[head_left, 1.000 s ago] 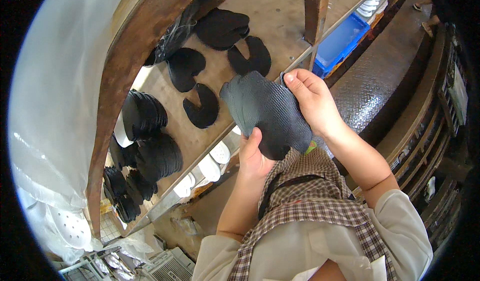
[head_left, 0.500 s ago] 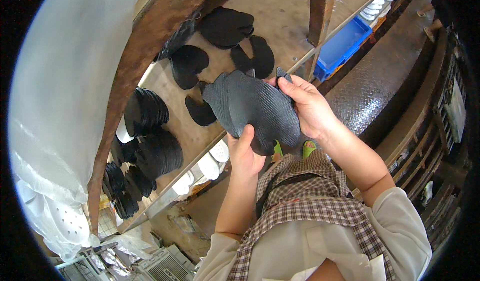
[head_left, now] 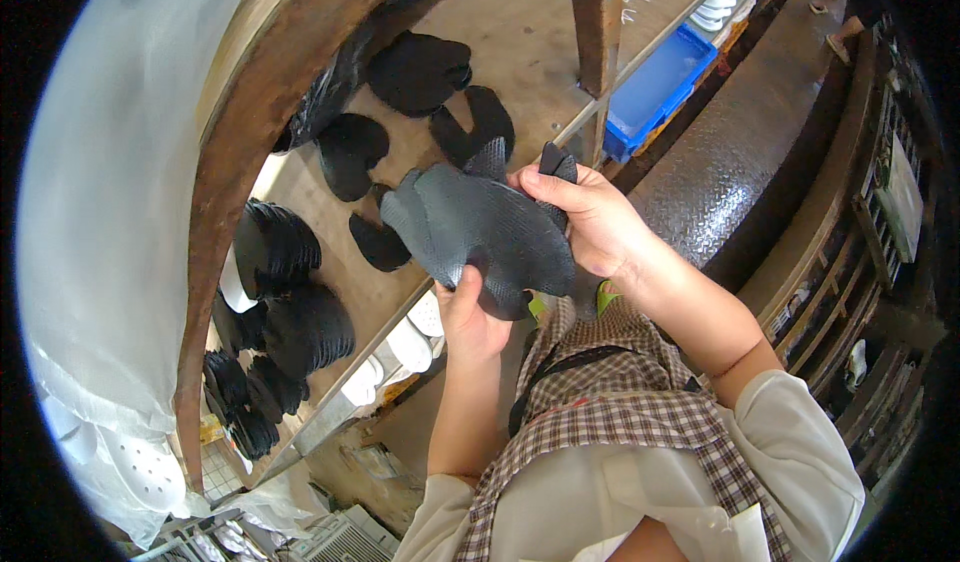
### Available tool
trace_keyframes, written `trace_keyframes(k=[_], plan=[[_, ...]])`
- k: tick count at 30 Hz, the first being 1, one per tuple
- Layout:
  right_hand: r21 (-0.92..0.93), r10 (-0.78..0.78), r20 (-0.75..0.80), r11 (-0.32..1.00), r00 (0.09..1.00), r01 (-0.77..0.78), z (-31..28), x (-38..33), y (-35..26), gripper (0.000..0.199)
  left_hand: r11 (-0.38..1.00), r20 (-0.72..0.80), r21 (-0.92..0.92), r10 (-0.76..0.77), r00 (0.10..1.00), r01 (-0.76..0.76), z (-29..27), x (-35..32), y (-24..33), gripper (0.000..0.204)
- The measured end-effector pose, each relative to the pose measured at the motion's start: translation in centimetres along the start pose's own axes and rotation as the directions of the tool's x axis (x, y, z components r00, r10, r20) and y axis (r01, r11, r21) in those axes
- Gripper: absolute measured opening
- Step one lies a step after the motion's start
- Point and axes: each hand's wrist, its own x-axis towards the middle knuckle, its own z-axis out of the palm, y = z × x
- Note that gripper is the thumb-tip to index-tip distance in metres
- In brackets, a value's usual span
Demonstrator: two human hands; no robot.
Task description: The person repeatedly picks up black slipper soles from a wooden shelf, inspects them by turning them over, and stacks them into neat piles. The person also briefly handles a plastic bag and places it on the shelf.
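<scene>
Both hands hold a black textured rubber sole piece (head_left: 480,227) above the edge of a wooden workbench (head_left: 545,57). My left hand (head_left: 470,317) grips its lower edge with the thumb on top. My right hand (head_left: 585,217) pinches its right end, where a small black tab sticks up between the fingers. Loose black sole pieces (head_left: 420,72) lie flat on the bench just beyond.
Stacks of black soles (head_left: 290,302) sit at the bench's left end beside a rusty curved beam (head_left: 250,132). A steel post (head_left: 600,22) rises from the bench. A blue tray (head_left: 655,92) and white soles (head_left: 725,2) lie further right. White sheeting (head_left: 100,212) hangs at left.
The sole piece has been turned and carried left and slightly up over the bench. My right hand shifted its grip to the piece's right end.
</scene>
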Motion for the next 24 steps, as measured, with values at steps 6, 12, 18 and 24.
trace_keyframes(k=[6,12,18,24], plan=[[0.195,-0.104,-0.141,0.972,0.985,0.131,-0.1,0.5,0.6,0.012,0.993,-0.036,-0.116,0.007,0.999,-0.011,-1.8,-0.5,-0.3,0.056],[0.108,-0.246,-0.174,0.958,0.953,0.267,-0.8,1.6,-0.3,0.018,0.971,0.051,-0.236,-0.024,0.998,0.035,-3.7,-3.6,0.8,0.058],[-0.418,-0.283,0.052,0.865,0.958,0.278,1.2,4.6,-0.4,0.024,0.914,0.029,-0.391,-0.108,0.994,0.11,-4.6,-9.2,1.4,0.063],[-0.878,-0.333,0.316,0.252,0.889,0.406,4.5,10.2,2.0,0.044,0.967,-0.283,-0.256,-0.084,0.955,0.009,-5.4,-13.7,2.6,0.068]])
